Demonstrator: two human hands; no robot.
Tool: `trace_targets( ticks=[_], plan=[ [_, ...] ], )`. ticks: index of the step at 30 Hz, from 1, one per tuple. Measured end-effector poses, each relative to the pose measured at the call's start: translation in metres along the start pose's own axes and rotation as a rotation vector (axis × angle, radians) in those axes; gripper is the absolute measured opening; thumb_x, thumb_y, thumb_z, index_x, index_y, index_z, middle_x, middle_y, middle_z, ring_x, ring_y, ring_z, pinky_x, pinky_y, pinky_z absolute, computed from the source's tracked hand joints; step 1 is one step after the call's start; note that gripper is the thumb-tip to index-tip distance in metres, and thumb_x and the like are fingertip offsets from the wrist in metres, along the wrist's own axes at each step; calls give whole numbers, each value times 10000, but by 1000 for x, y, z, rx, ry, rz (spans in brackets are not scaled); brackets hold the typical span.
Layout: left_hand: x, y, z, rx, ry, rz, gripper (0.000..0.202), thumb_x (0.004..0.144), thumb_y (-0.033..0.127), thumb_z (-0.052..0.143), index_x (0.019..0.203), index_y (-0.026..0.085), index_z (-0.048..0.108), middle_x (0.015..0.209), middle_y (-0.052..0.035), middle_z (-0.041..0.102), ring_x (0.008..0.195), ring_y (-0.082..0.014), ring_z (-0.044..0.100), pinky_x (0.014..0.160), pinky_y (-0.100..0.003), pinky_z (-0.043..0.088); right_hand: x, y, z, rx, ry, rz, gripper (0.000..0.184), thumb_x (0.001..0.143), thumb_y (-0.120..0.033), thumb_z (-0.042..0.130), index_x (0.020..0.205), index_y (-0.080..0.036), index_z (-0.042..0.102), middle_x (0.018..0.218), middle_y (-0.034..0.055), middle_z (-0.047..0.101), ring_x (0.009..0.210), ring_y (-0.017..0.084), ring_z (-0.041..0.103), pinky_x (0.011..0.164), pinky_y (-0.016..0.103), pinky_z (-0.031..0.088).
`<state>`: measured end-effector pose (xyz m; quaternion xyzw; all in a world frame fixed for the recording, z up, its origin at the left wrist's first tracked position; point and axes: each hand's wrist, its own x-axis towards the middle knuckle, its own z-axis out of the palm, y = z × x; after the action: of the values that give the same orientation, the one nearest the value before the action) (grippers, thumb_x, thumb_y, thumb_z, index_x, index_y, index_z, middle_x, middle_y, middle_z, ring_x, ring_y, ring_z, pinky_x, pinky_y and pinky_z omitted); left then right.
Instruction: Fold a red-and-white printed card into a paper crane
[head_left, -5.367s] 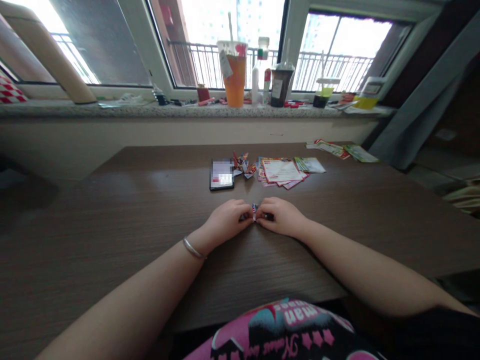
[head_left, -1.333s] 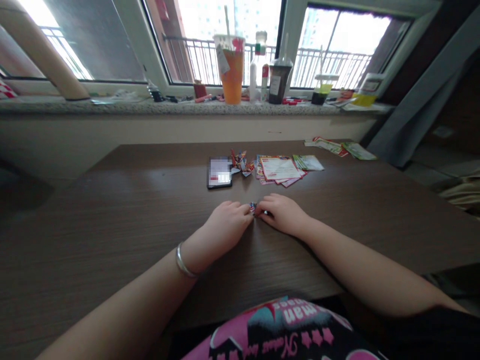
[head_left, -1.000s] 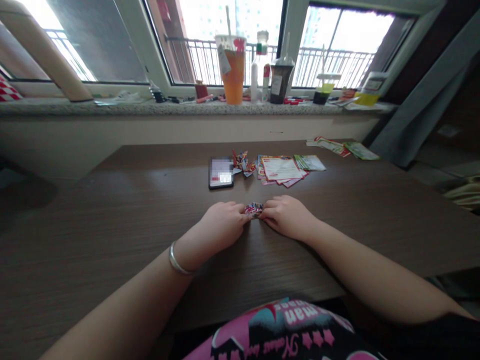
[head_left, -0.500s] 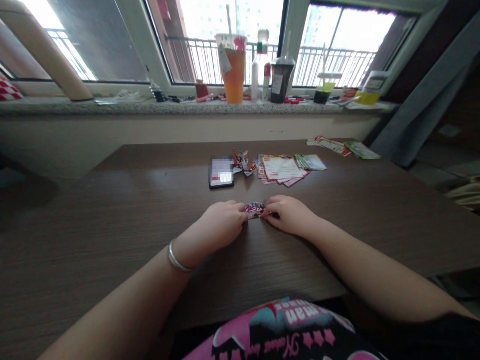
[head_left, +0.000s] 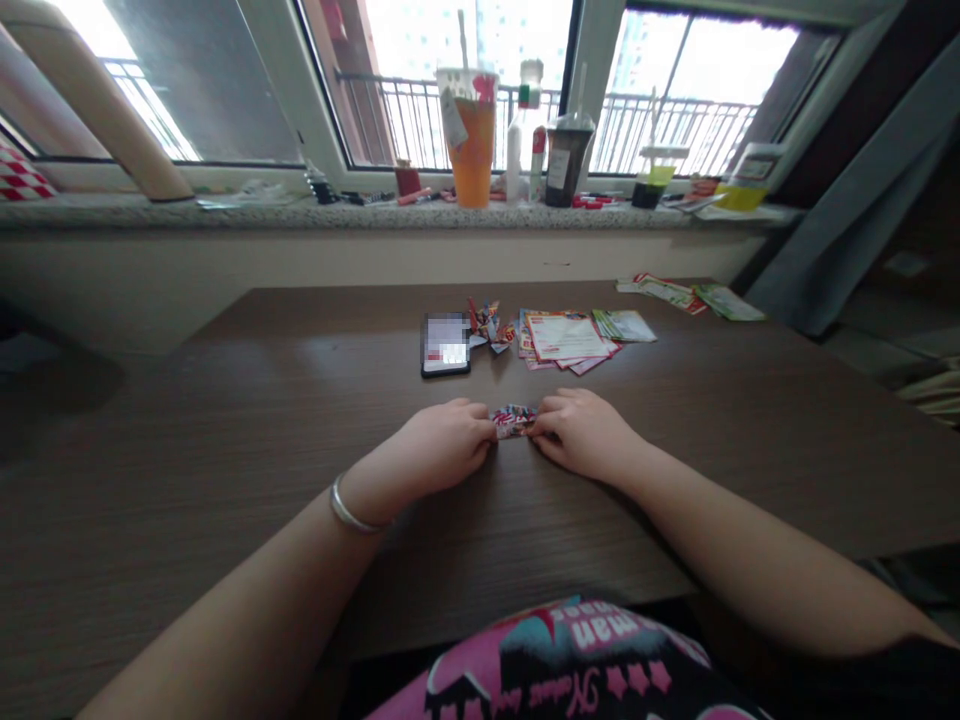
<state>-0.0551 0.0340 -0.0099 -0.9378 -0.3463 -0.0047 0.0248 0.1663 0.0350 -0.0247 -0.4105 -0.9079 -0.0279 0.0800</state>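
Observation:
A small strip of colourful printed paper, folded narrow, lies on the brown table between my two hands. My left hand pinches its left end, fingers pressed together. At the other end, my right hand has thumb and fingers closed on the paper. Beyond the hands, a phone with a blurred screen rests flat. Right beside it sits a crumpled-looking cluster of folded coloured paper. Farther right is a pile of printed sheets, with greenish sheets overlapping its edge.
More printed papers lie at the table's far right corner. Behind the table, the stone windowsill carries a tall orange drink, a dark cup, a clear bottle and small items. A grey curtain hangs at right.
My right hand has shifted slightly right along the paper, so a bit more of the strip shows between the hands. The whole view has moved a little. Other things stay in place.

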Motion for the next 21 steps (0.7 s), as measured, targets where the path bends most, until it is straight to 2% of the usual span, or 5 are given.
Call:
trace_targets(
  ticks=[8,14,21],
  plan=[
    [2,4,11,45,72,-9,172,878,162,463,971,170,608,943,-61,610,854,-201,559,798,-325,479,2,15,10,282,21,36,149,824,-242,634,890,-236,767,880,57,682,891,197,576,834,324,421],
    [2,10,11,65,78,-6,358,902,200,464,1249,258,532,1019,-55,610,887,-214,551,775,-340,483,4,26,17,368,-4,2,156,821,-236,640,917,-241,763,909,51,684,901,194,583,849,321,419],
    [3,18,11,99,100,-60,331,904,183,445,1205,241,572,1000,-67,618,863,-219,568,726,-337,486,8,20,14,349,58,-6,112,824,-224,620,805,-179,721,818,52,675,834,177,576,788,288,415]
  ],
)
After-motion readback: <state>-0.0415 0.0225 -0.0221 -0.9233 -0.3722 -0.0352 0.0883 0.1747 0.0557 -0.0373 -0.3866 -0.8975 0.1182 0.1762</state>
